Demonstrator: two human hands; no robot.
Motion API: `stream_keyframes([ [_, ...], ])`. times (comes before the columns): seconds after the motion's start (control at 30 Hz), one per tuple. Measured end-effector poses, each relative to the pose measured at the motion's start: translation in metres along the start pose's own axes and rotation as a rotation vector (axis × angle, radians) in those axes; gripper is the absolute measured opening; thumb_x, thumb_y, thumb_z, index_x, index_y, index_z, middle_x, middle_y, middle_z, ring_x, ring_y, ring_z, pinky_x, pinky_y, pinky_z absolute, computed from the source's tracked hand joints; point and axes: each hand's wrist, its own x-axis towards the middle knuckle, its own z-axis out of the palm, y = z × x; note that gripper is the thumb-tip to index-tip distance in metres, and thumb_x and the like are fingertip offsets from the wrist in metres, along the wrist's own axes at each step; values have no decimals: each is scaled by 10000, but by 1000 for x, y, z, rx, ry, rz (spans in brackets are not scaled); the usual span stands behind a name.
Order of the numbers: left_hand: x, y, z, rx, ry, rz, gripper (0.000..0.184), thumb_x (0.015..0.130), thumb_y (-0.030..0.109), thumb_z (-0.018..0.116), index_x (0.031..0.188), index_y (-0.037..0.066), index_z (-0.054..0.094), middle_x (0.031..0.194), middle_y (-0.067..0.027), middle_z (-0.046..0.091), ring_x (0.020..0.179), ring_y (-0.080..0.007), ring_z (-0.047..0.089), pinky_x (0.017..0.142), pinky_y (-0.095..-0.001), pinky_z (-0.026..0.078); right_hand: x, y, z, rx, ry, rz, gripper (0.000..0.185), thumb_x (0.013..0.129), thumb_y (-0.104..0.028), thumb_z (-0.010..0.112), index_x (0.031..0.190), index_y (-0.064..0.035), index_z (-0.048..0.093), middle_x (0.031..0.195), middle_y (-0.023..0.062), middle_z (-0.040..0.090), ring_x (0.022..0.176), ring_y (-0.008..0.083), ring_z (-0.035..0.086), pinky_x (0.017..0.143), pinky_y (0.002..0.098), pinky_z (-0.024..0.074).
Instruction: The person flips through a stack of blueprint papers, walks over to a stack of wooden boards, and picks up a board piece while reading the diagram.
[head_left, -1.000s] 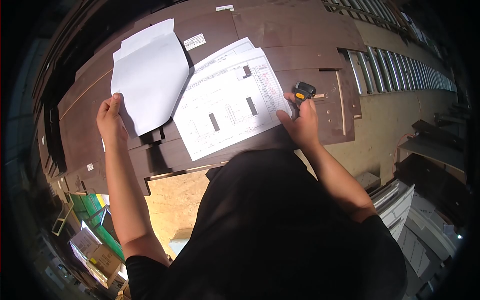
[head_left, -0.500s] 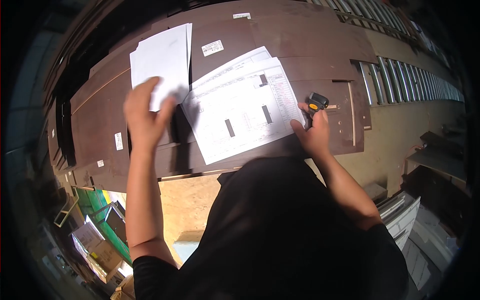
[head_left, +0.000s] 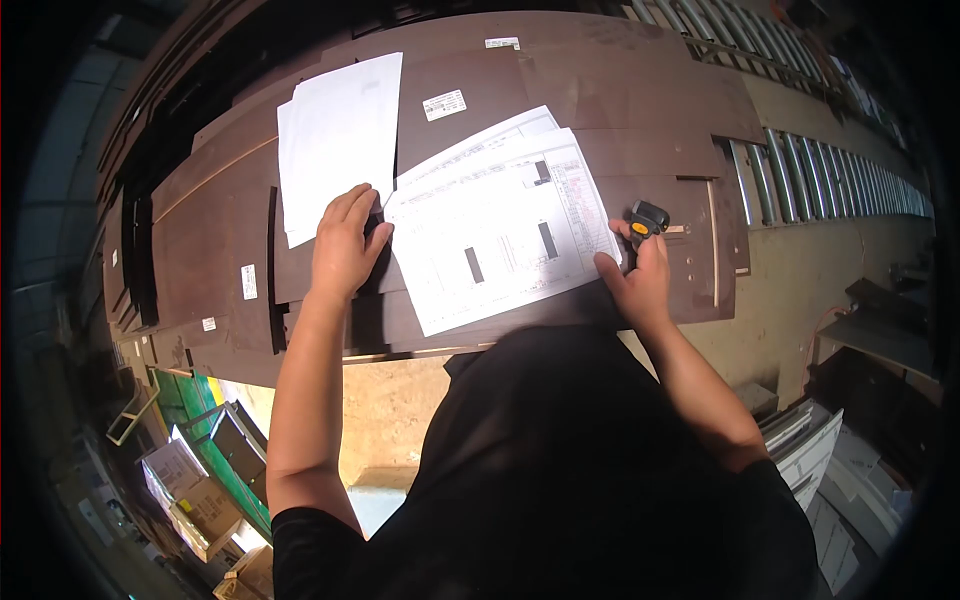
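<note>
Two groups of paper lie on the brown panels. The left one is a stack of blank-looking white sheets [head_left: 335, 135], slightly fanned at its left edge. My left hand [head_left: 345, 245] rests at the lower right corner of this stack, fingers stretched and thumb apart. To its right, printed drawing sheets [head_left: 510, 240] overlap each other, showing line drawings, dark bars and a table of small text. At their right edge my right hand [head_left: 640, 280] grips the sheets, thumb on top and the other fingers partly hidden. A small black ring scanner [head_left: 648, 220] with a yellow button sits on that hand's finger.
White labels [head_left: 444, 105] are stuck on several brown panels [head_left: 610, 90] stacked beneath the papers. Roller conveyors [head_left: 840, 175] run along the right. Cardboard boxes [head_left: 205, 500] stand at lower left, and pale boards [head_left: 810, 450] lean at lower right.
My left hand has moved right and down across the blank-looking sheets to their lower corner and settled there. The view has shifted slightly. My right hand stays at the printed sheets' edge.
</note>
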Motion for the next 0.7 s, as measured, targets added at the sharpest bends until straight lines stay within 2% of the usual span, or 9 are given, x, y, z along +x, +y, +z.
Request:
stream_keyframes([
  [0.2, 5, -5, 7, -41, 73, -29, 339, 807, 89, 777, 1115, -33, 701, 1245, -171, 670, 1166, -359, 603, 1010, -429, 494, 1, -4, -2, -14, 1, -39, 500, 820, -246, 798, 1227, -14, 623, 1155, 196, 638, 1100, 390, 595, 959, 450, 475],
  [0.37, 8, -7, 10, -37, 121, 27, 311, 792, 95, 772, 1064, -44, 713, 1176, -178, 683, 1094, -364, 617, 967, -431, 504, 0, -2, -4, -29, -10, -20, 500, 835, -287, 800, 1226, -28, 627, 1178, 184, 627, 1125, 370, 598, 975, 437, 472],
  [0.7, 13, -6, 12, -38, 132, -49, 259, 767, 145, 816, 969, 2, 740, 1090, -106, 712, 1040, -321, 633, 909, -418, 515, 1, -6, -3, -21, 29, -50, 477, 818, -238, 806, 1202, -19, 626, 1144, 181, 655, 1092, 391, 601, 946, 458, 484],
])
